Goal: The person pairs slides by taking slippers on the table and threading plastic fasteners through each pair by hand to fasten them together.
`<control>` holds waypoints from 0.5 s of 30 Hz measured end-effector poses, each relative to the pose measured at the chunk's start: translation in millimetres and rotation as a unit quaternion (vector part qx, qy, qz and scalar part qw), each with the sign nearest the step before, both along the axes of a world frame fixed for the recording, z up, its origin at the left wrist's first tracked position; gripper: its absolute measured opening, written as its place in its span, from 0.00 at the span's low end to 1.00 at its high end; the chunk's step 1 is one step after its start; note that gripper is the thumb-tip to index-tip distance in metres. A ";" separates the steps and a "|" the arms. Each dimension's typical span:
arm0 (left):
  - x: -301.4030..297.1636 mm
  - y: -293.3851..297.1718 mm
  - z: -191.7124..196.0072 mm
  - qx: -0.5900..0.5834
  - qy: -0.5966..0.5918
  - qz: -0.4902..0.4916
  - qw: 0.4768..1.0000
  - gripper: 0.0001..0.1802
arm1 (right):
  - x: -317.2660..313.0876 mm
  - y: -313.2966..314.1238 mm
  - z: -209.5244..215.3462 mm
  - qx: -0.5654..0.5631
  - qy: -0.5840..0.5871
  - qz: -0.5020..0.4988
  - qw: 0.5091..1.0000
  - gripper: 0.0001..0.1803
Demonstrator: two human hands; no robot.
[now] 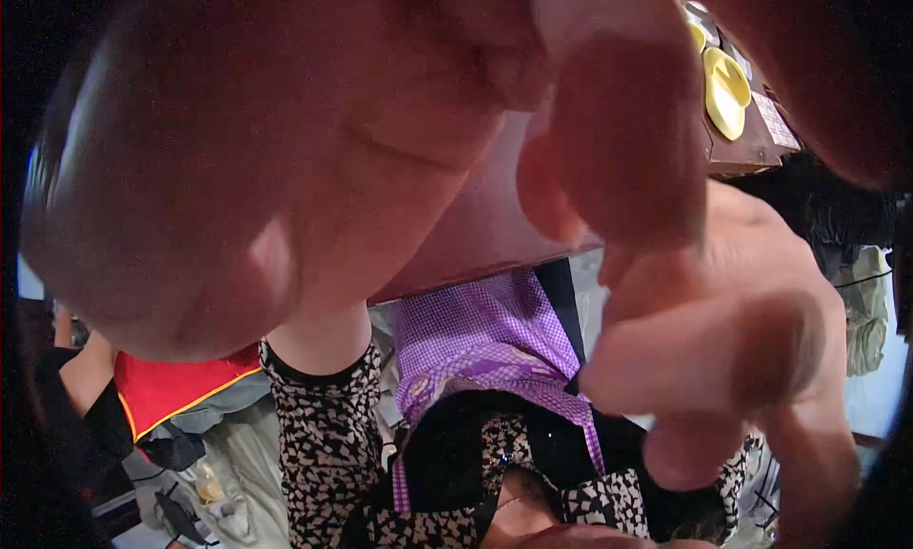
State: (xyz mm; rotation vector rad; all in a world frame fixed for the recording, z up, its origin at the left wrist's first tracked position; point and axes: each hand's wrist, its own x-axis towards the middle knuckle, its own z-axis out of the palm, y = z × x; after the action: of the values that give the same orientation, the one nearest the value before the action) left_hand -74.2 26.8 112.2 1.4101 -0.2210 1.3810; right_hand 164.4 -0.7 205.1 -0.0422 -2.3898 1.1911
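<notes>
Both hands loom very close to the camera and are blurred. My left hand (380,159) fills the upper left and middle, its fingers bent and spread apart, some running out of the top edge. At the right, my right hand (728,311) is raised with its fingers loosely bent and apart, some pointing at the camera. I see nothing held in either hand. Below them is a purple checked apron (475,330) over my black clothing, with a black-and-beige patterned sleeve (323,435) on my left arm.
A brown table (456,230) lies behind my hands, mostly hidden by them. A yellow dish-like object (727,94) rests at its far right part. Another person's arm (88,368) and a red cloth with yellow edging (171,392) show at the left. Dark fabric (818,206) hangs at the right.
</notes>
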 end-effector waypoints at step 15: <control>-35.9 -53.2 43.6 -0.001 0.038 0.108 0.993 0.23 | 37.1 -65.1 -42.1 0.198 0.258 -0.040 0.945 0.18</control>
State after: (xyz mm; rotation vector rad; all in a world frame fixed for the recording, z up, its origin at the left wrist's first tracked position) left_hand -110.0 -26.4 155.8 1.5159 -0.0169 1.4983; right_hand 201.5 -65.9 163.0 0.2660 -2.0806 0.5691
